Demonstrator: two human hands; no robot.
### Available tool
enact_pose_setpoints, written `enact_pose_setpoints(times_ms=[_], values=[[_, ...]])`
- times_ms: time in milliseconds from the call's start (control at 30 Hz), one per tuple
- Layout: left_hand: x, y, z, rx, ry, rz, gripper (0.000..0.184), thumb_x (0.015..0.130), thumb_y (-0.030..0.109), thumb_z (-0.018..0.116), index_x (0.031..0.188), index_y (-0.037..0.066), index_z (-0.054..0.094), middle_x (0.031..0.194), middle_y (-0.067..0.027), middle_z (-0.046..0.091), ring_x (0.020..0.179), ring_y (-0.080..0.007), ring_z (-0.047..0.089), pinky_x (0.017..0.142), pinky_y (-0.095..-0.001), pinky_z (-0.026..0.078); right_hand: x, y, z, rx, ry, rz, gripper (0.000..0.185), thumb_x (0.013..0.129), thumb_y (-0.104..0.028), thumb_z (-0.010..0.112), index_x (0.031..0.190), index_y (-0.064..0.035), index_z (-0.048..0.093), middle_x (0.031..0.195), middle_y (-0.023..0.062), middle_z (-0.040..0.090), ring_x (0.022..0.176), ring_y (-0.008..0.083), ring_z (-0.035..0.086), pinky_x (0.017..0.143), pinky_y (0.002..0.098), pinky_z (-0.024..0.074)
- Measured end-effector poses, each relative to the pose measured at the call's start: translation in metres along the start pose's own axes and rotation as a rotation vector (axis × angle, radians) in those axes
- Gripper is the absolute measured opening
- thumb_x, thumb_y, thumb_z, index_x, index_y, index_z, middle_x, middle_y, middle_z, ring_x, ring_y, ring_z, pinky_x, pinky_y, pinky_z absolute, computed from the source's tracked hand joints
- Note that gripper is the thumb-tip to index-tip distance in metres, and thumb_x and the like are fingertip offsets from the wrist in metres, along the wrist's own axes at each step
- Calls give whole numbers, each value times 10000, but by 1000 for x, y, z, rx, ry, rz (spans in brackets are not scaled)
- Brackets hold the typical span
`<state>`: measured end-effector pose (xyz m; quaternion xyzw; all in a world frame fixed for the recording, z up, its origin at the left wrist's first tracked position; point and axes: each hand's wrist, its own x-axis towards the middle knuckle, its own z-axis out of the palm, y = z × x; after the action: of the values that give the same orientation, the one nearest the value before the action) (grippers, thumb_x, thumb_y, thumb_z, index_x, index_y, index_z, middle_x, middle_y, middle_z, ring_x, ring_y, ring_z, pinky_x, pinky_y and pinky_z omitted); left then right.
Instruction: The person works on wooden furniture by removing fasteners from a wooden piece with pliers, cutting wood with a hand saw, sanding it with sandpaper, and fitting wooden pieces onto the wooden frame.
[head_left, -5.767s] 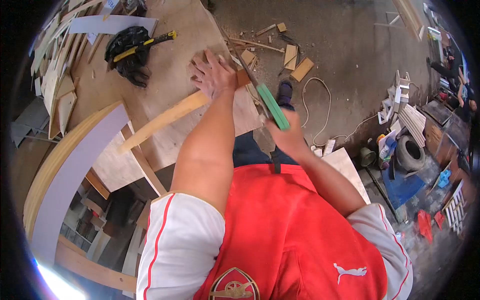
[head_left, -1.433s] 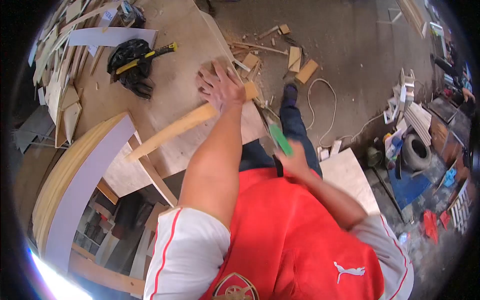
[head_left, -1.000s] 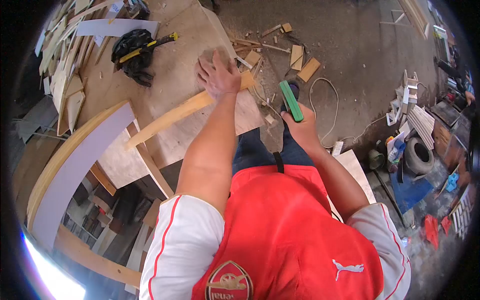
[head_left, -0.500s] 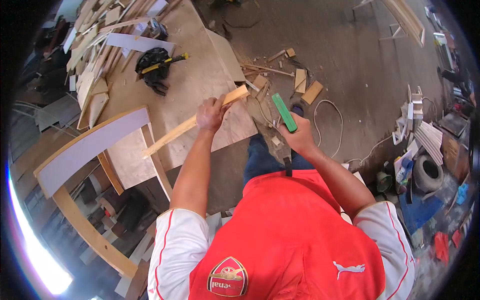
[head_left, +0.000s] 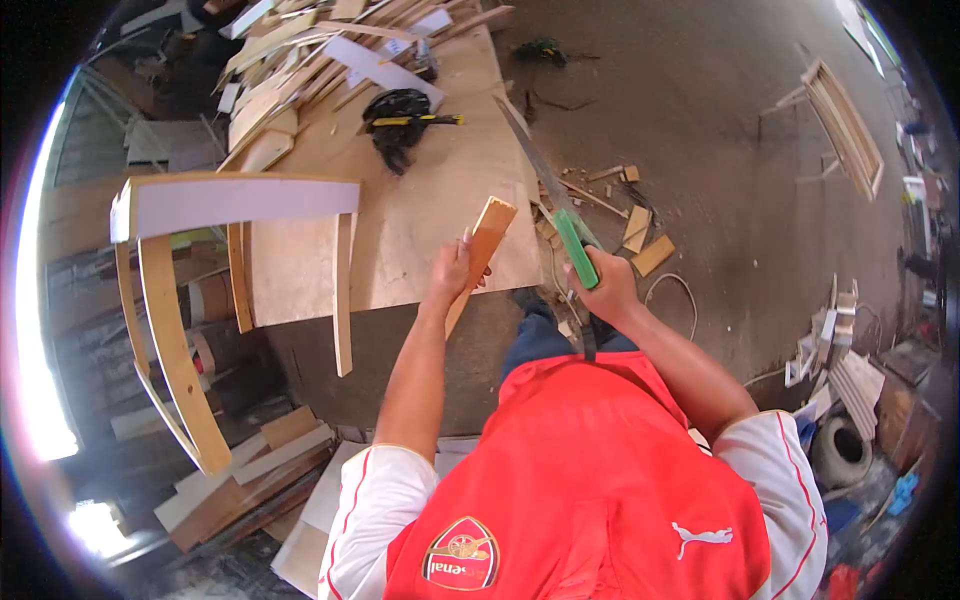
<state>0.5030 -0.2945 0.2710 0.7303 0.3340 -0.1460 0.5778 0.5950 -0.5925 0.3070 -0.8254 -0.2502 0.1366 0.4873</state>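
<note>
My left hand is closed around a flat wooden strip, held tilted above the front of the plywood table. The strip's upper end points up and away, and its lower end passes behind my wrist. In my right hand is the green handle of a handsaw. Its grey blade reaches up and to the left, past the table's right edge, apart from the strip. A wooden frame with a white curved top panel stands on the table's left side.
A pile of wood offcuts covers the table's far left. A black plastic bag lies there with a yellow-and-black tool. Wood blocks and a cable are on the floor. Another wooden frame stands at far right.
My view has turned, so the table appears further right. The strip has swung from lying slantwise across the table to a steeper tilt. The saw's blade now shows from its side.
</note>
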Motion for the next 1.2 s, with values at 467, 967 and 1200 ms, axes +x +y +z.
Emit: enact_pose_setpoints(times_ms=[467,967,1200], values=[[-57,-102,-105,-336,302,-76,788,1061,637,253,989,-43,644,725,-165,689,528,-223,655,510,-359,541,20,-21,143,-612,-251,-688,152,811,-238,644,916,-133,609,869,65,670,781,242,693,673,380,557],[-16,-135,-127,-406,244,-105,709,1074,580,329,1019,-51,646,726,-153,676,536,-211,645,507,-348,537,64,-4,257,-816,-684,-625,454,824,-301,714,1199,-70,605,1124,145,640,1160,310,575,935,422,467],[13,-136,-122,-480,280,-171,722,1069,594,326,1074,-57,637,726,-165,687,539,-209,655,495,-345,528,182,-19,251,-573,-519,-568,365,867,-335,689,1107,-64,640,1111,171,612,1097,393,592,945,509,484]])
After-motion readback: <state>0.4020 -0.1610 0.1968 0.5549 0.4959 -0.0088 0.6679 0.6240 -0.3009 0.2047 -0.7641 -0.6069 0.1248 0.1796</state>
